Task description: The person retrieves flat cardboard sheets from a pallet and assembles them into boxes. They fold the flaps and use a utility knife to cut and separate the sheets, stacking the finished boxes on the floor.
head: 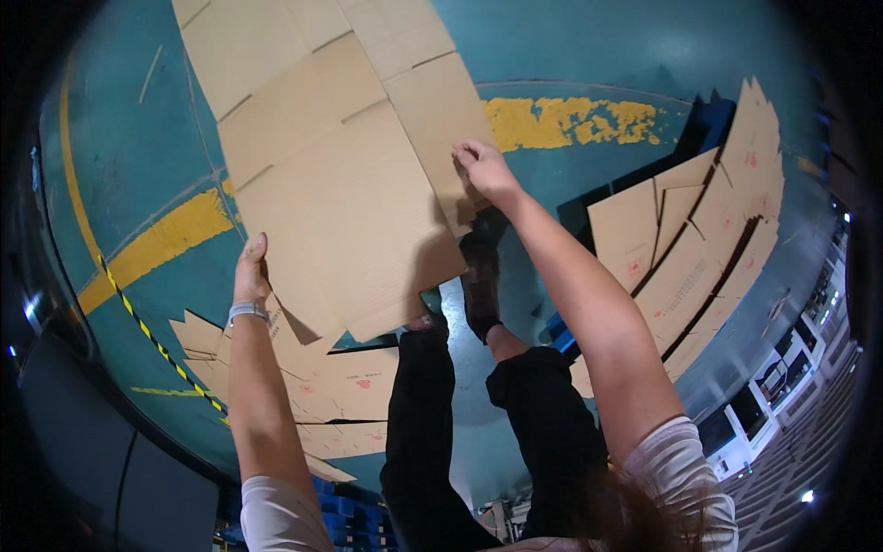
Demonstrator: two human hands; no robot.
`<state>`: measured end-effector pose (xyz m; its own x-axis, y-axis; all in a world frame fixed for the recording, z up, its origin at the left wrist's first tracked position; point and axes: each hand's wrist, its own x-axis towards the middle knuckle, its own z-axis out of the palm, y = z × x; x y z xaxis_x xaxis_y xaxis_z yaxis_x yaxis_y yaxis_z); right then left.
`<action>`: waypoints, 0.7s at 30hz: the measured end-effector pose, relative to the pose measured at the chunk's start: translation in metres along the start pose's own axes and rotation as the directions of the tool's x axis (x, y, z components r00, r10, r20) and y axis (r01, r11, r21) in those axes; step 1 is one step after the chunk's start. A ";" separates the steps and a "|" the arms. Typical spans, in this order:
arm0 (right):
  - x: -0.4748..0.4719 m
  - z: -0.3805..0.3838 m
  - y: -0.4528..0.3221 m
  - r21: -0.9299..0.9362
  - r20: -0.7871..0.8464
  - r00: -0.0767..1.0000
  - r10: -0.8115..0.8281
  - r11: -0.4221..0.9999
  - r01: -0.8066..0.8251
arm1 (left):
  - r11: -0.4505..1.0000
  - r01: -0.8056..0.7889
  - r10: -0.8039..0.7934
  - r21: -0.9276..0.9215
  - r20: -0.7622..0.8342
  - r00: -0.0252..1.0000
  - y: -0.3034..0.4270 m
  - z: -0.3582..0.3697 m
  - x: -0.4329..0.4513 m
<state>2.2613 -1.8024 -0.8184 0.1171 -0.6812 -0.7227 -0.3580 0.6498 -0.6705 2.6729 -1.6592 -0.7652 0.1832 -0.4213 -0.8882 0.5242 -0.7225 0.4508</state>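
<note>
A large flattened corrugated cardboard box (345, 214) stretches away in front of me, with slits between its flaps and a long fold line towards its right side. My left hand (252, 272) grips its left edge near the close end, thumb on the upper face and fingers hidden beneath. At the right edge, my right hand (486, 172) is curled over the narrower side panel (438, 110), fingertips bent inward and partly out of sight. The box's near flaps hang above my feet, and its far end runs out of the picture.
Flattened boxes with red print are stacked to the right (679, 276), over a dark blue support. More flat boxes (345, 386) lie at lower left, near blue pallets (352, 514). Yellow markings (572, 124) cross the green floor (586, 41). A dark grey cabinet-like block (69, 414) stands left.
</note>
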 end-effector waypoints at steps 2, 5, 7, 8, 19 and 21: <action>0.019 0.015 0.005 -0.196 -0.051 0.948 -0.313 0.934 0.298 | 0.998 -0.061 0.061 0.003 0.002 0.998 -0.010 -0.017 0.013; 0.050 0.046 -0.016 -0.390 0.006 0.828 -0.561 0.761 0.519 | 0.983 -0.180 0.182 0.043 -0.046 0.982 -0.014 -0.063 0.025; 0.072 0.059 -0.029 -0.530 0.111 0.747 -0.655 0.597 0.602 | 0.976 -0.200 0.204 0.084 -0.041 0.978 -0.007 -0.081 0.032; 0.084 0.065 -0.033 -0.606 0.193 0.697 -0.690 0.475 0.638 | 0.976 -0.209 0.211 0.063 -0.037 0.977 -0.008 -0.093 0.039; 0.114 0.039 -0.037 -0.736 0.553 0.580 -0.598 -0.024 0.677 | 0.981 -0.186 0.186 -0.060 -0.011 0.982 -0.031 -0.065 0.061; 0.100 0.035 -0.030 -0.819 0.422 0.726 -0.543 0.116 0.563 | 0.979 -0.175 0.178 -0.104 0.024 0.984 -0.041 -0.053 0.065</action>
<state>2.3161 -1.8778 -0.8766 0.6702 -0.7050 -0.2318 -0.7340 -0.5837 -0.3472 2.7077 -1.6280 -0.8463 0.2534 -0.5566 -0.7912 0.5680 -0.5764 0.5874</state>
